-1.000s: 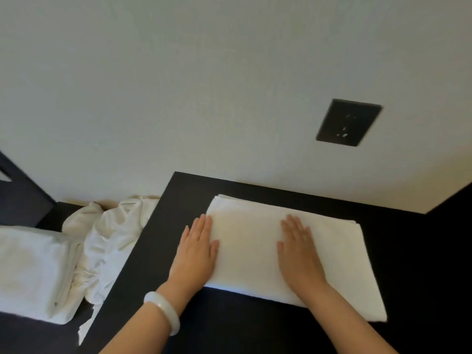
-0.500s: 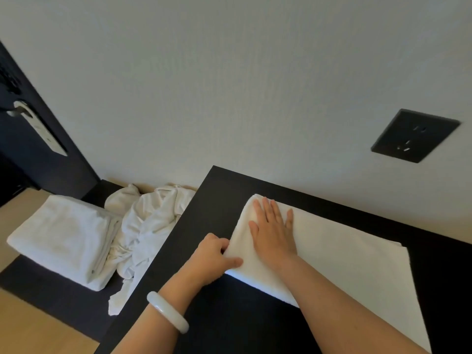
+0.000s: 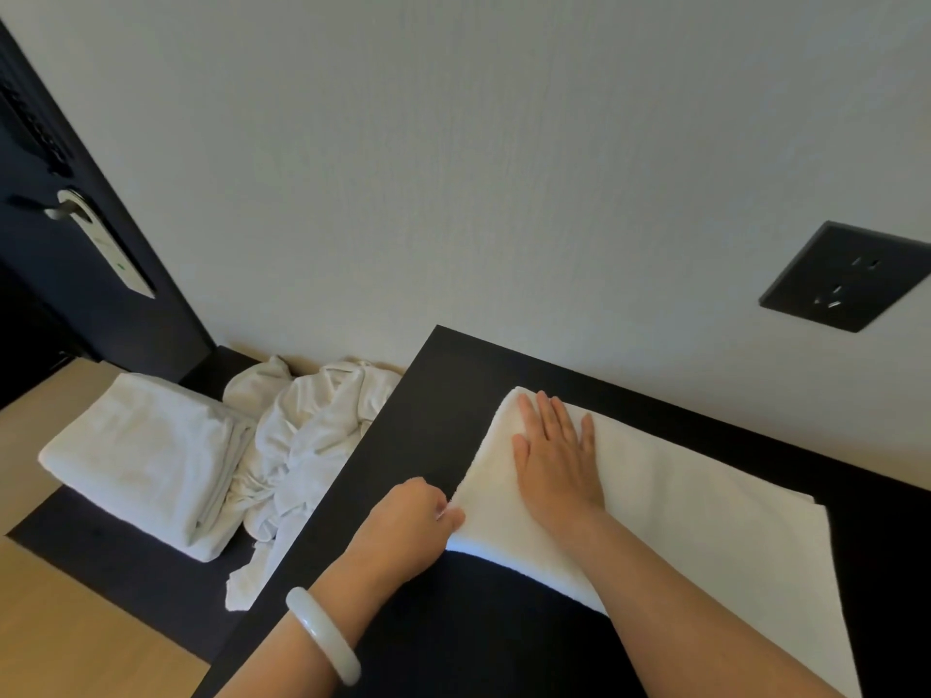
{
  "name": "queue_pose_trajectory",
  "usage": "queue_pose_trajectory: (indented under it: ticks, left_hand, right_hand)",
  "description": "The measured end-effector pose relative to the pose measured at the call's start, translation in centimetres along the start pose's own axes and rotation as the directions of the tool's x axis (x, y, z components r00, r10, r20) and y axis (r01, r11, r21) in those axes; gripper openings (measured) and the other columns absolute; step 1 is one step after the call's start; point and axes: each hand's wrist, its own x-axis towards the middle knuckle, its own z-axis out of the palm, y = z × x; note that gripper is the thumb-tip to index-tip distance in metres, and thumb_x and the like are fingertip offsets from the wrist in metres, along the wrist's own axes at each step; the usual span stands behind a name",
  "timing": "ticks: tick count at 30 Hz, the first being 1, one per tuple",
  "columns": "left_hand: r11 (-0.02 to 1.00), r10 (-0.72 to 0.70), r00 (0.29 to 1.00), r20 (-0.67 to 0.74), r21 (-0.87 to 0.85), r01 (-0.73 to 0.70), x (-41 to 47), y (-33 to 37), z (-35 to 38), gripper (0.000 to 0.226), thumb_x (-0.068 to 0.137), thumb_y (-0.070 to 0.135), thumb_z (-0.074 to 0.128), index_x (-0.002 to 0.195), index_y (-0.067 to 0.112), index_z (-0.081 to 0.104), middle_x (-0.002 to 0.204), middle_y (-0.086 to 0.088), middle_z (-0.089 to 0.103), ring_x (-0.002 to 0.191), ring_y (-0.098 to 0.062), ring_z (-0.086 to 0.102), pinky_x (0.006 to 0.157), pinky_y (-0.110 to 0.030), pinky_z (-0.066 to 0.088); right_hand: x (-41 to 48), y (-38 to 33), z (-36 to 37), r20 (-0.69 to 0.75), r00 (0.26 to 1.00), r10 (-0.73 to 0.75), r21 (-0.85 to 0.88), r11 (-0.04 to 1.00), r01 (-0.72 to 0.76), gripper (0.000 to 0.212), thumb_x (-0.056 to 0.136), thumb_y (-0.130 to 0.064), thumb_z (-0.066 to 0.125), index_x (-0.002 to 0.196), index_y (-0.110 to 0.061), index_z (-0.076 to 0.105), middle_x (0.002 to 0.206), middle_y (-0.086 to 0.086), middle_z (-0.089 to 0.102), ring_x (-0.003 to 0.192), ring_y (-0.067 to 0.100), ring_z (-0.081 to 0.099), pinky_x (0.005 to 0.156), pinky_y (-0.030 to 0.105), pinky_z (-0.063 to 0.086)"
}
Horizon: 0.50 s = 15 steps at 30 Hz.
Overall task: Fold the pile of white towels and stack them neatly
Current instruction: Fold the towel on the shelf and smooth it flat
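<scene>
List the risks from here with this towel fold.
1. The left hand pinches only one corner of the towel; pulled that way, the layers may slip apart and the fold go crooked.
2. The right hand presses flat on the same end, so a pull against it could bunch the cloth.
3. The crumpled pile lies against the folded stack; dragging out the next towel might muss it.

Looks like a hotel guest room. Dark door (image 3: 75, 304) at far left, with a lever handle (image 3: 63, 210) and a hanger card (image 3: 115, 251) slung on it. Plain pale wall (image 3: 453, 168), black socket plate (image 3: 846, 277) above the dark table (image 3: 453, 390). Folded white towels (image 3: 146, 460) and crumpled white linen (image 3: 312, 435) sit on a low dark platform (image 3: 101, 551) off the table's left edge. Light wood floor (image 3: 75, 642).
</scene>
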Motion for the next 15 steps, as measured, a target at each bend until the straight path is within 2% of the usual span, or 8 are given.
queue_pose_trajectory:
  ticks: [2, 4, 6, 7, 10, 12, 15]
  left_hand:
    - [0.999, 0.033, 0.998, -0.049, -0.030, -0.034, 0.5, 0.4, -0.4, 0.030, 0.098, 0.044, 0.053, 0.078, 0.022, 0.058, 0.099, 0.005, 0.049, 0.082, -0.010, 0.056, 0.071, -0.022, 0.043]
    - [0.991, 0.069, 0.992, -0.108, -0.110, -0.081, 1.6, 1.5, -0.8, 0.024, 0.095, 0.046, 0.057, 0.083, 0.025, 0.059, 0.096, 0.007, 0.049, 0.082, -0.010, 0.055, 0.068, -0.018, 0.039]
    - [0.975, 0.080, 0.990, -0.116, -0.197, -0.102, 3.2, 3.1, -1.1, 0.021, 0.094, 0.045, 0.058, 0.093, 0.024, 0.059, 0.096, 0.006, 0.054, 0.084, -0.009, 0.057, 0.066, -0.017, 0.040]
    - [0.966, 0.076, 0.992, -0.100, -0.238, -0.098, 4.1, 3.9, -1.2, 0.022, 0.095, 0.045, 0.058, 0.098, 0.023, 0.058, 0.097, 0.005, 0.058, 0.084, -0.009, 0.057, 0.066, -0.017, 0.040]
    - [0.947, 0.060, 0.994, -0.092, -0.310, -0.086, 6.9, 5.8, -1.5, 0.022, 0.096, 0.039, 0.059, 0.103, 0.019, 0.057, 0.093, 0.003, 0.060, 0.078, -0.008, 0.055, 0.063, -0.018, 0.040]
    - [0.933, 0.051, 0.990, -0.133, -0.346, -0.095, 8.7, 6.7, -1.8, 0.018, 0.095, 0.032, 0.062, 0.102, 0.016, 0.058, 0.093, 0.001, 0.060, 0.078, -0.009, 0.055, 0.062, -0.019, 0.042]
    - [0.887, 0.058, 0.986, -0.158, -0.445, -0.123, 10.8, 7.6, -2.1, 0.014, 0.092, 0.024, 0.066, 0.103, 0.016, 0.062, 0.099, -0.003, 0.066, 0.087, -0.015, 0.063, 0.074, -0.028, 0.054]
  right_hand:
    - [0.2, 0.1, -0.4, 0.009, 1.000, -0.010, 0.026, 1.000, 0.009, 0.057, 0.107, -0.038, 0.019, 0.159, -0.022, 0.001, 0.167, 0.002, 0.004, 0.154, 0.020, 0.001, 0.122, 0.048, -0.006]
    - [0.7, 0.8, -1.2, -0.027, 1.000, 0.003, 0.095, 0.996, 0.000, 0.053, 0.106, -0.038, 0.031, 0.155, -0.020, 0.023, 0.160, 0.004, 0.026, 0.149, 0.021, 0.022, 0.122, 0.047, 0.004]
    - [1.3, 2.3, -2.2, -0.095, 0.994, 0.046, 0.106, 0.994, -0.035, 0.040, 0.103, -0.035, 0.040, 0.140, -0.021, 0.044, 0.142, 0.002, 0.046, 0.132, 0.021, 0.041, 0.118, 0.045, 0.020]
    - [1.6, 3.2, -2.7, -0.106, 0.992, 0.074, 0.092, 0.994, -0.065, 0.034, 0.102, -0.034, 0.042, 0.133, -0.022, 0.050, 0.132, 0.001, 0.050, 0.124, 0.021, 0.045, 0.112, 0.042, 0.025]
    - [2.4, 5.7, -4.1, -0.057, 0.990, 0.130, 0.056, 0.990, -0.127, 0.023, 0.101, -0.034, 0.043, 0.116, -0.023, 0.057, 0.113, -0.002, 0.053, 0.109, 0.020, 0.049, 0.096, 0.038, 0.030]
    - [2.9, 7.2, -4.7, 0.009, 0.990, 0.142, 0.059, 0.988, -0.142, 0.020, 0.100, -0.035, 0.045, 0.110, -0.022, 0.058, 0.109, -0.002, 0.055, 0.107, 0.021, 0.050, 0.093, 0.038, 0.030]
    - [3.4, 8.8, -5.4, 0.111, 0.985, 0.132, 0.074, 0.987, -0.141, 0.019, 0.098, -0.036, 0.048, 0.103, -0.020, 0.056, 0.103, -0.001, 0.057, 0.102, 0.022, 0.051, 0.091, 0.038, 0.030]
